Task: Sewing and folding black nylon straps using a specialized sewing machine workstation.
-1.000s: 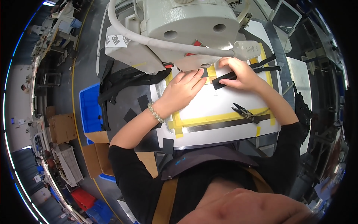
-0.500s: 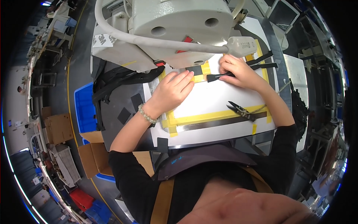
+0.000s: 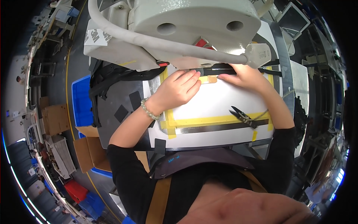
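Note:
My left hand (image 3: 179, 89) lies palm down, fingers stretched out and nearly together, beside a small dark patch and the left end of a black strap (image 3: 220, 70). My right hand (image 3: 249, 78) is at the strap's right part, thumb stretched along its near side; the fingers are partly hidden under the machine's cable plug. Both hands rest low over a white work surface (image 3: 220, 99) edged with yellow tape. Above them the large pale head of what looks like a sewing machine (image 3: 194, 18) hides the far side of the strap.
Black-handled thread snips (image 3: 242, 116) with a cord lie on the white surface at right. Several dark patches (image 3: 135, 100) sit on the grey table to the left, near a heap of black straps (image 3: 112, 78). A blue bin (image 3: 81, 100) and open cardboard box (image 3: 87, 151) stand beyond.
My right hand has brought the black strap inward and leftward, its end now meeting the dark patch by my left fingers. My left hand has shifted slightly right.

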{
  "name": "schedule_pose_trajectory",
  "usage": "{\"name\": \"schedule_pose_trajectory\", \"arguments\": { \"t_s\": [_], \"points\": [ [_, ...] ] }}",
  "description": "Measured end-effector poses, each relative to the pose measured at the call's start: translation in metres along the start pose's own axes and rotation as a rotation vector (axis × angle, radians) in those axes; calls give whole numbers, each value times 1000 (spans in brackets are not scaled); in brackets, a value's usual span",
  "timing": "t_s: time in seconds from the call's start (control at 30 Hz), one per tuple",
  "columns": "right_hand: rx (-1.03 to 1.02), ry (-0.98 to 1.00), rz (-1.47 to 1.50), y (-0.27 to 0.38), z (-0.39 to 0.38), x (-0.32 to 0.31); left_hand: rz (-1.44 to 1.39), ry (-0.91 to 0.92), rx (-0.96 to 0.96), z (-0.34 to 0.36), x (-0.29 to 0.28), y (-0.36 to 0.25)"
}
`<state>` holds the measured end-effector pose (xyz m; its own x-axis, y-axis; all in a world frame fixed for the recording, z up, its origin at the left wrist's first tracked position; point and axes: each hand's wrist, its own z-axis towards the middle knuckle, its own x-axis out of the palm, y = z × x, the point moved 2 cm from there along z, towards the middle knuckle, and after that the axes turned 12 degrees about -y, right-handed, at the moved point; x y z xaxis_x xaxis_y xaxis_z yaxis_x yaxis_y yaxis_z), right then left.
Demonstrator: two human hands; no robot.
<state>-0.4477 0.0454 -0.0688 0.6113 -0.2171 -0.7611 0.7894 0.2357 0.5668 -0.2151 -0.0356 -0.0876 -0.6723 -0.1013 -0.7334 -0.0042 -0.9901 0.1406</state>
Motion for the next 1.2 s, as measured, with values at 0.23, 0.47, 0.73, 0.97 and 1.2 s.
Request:
{"name": "schedule_pose_trajectory", "arguments": {
  "t_s": [0.23,0.47,0.73,0.97,1.2],
  "points": [
    [47,66,138,-8,1,-2,-55,-11,-22,1,0,-1],
    [119,47,245,3,8,0,-83,-20,-39,2,1,1],
    [128,1,270,1,4,2,-110,149,-105,5,2,-4],
    [107,41,191,0,5,-11,-80,255,-178,-1,8,-9],
    [207,79,188,-10,1,-42,-85,247,-178,5,6,-9]
  ]
}}
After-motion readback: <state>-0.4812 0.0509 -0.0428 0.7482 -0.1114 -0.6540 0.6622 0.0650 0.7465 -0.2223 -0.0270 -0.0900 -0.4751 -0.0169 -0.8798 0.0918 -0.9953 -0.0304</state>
